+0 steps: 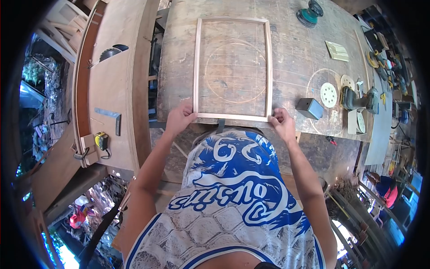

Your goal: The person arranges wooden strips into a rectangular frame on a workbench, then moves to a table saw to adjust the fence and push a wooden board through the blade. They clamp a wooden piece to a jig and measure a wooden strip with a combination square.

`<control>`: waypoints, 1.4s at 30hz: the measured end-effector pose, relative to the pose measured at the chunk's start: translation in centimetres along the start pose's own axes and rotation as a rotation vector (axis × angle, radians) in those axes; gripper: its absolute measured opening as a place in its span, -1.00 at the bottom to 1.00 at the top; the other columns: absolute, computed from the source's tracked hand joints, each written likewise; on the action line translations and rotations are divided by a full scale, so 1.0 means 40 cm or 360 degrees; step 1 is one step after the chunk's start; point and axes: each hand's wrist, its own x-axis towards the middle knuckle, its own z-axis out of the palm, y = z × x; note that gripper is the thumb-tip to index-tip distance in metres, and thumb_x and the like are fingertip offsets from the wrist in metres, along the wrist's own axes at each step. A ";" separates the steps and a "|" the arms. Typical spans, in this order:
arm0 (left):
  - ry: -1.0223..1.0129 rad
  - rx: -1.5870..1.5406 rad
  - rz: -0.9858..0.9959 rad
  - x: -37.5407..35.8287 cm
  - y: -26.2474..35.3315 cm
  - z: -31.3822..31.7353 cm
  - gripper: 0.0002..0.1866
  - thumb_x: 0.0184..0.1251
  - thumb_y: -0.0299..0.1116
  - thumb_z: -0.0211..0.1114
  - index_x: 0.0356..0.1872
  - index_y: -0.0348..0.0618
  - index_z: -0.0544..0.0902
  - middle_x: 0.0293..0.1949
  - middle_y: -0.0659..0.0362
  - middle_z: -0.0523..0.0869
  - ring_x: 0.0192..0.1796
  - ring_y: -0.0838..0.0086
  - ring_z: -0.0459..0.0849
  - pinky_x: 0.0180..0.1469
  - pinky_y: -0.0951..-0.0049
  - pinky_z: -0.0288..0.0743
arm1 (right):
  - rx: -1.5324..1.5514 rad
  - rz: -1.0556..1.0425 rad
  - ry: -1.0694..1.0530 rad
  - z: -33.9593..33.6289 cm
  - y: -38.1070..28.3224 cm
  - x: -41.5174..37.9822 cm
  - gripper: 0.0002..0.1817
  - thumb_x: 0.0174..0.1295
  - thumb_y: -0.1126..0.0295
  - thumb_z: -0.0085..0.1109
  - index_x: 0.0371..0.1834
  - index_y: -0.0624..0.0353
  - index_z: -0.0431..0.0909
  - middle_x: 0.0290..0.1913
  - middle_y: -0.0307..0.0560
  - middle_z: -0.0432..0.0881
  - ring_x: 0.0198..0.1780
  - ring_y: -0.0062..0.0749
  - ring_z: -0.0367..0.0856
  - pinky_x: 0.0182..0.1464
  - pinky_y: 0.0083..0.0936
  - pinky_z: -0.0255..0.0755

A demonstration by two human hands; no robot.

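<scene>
A slim rectangular wooden frame [270, 67] lies flat on the plywood worktable [291, 58], its near rail along the table's front edge. My left hand [181, 117] is at the frame's near left corner, thumb and fingers closed on it. At the near right corner, my right hand [283, 123] pinches the frame between thumb and curled fingers. Faint circle marks show on the tabletop inside the frame. Right of my right hand stands a dark box-shaped block [310, 108].
A green sander [309, 17] sits at the far right. Sanding discs [328, 95], a cordless drill [348, 97] and a grooved wood piece [337, 51] lie on the right. Leftward, a saw blade [109, 54] protrudes from another bench, with a try square [118, 123] and tape measure [101, 140].
</scene>
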 end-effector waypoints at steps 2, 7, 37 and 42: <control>-0.0013 -0.0059 -0.0082 0.013 -0.029 0.007 -0.61 0.17 -0.14 0.52 -0.05 -0.12 0.78 -0.25 0.07 0.85 -0.23 0.30 0.83 -0.09 0.31 0.66 | -0.0077 0.0040 0.0015 0.007 0.013 0.011 -0.69 0.16 0.29 0.52 -0.12 0.23 0.72 -0.37 -0.10 0.78 -0.37 -0.51 0.70 -0.25 -0.47 0.58; 0.0002 0.0001 -0.0140 0.009 -0.004 -0.003 -0.66 0.17 -0.10 0.50 -0.18 -0.15 0.81 -0.27 0.06 0.85 -0.22 0.31 0.83 -0.11 0.31 0.65 | -0.0253 0.0036 -0.0094 0.019 0.025 0.023 -0.71 0.17 0.21 0.49 -0.30 0.25 0.77 -0.46 -0.07 0.76 -0.42 -0.51 0.69 -0.30 -0.47 0.54; 0.1024 -0.0358 0.0098 0.900 0.222 -0.095 -0.57 0.55 -0.16 0.21 0.21 -0.27 0.67 0.07 -0.09 0.74 0.05 0.19 0.74 0.16 0.31 0.57 | 0.0222 -0.0222 0.0850 0.002 -0.269 0.830 -0.62 0.24 0.18 0.32 0.00 0.20 0.77 -0.24 0.06 0.80 -0.21 -0.28 0.76 -0.04 -0.35 0.58; 0.1051 -0.0323 0.0066 0.968 0.258 -0.086 -0.66 0.48 -0.22 0.28 0.14 -0.15 0.73 -0.04 0.03 0.77 -0.07 0.26 0.76 0.04 0.30 0.60 | 0.0269 -0.0230 0.0795 0.019 -0.299 0.967 -0.59 0.22 0.25 0.32 0.11 0.19 0.74 -0.19 0.06 0.78 -0.18 -0.22 0.75 -0.01 -0.32 0.58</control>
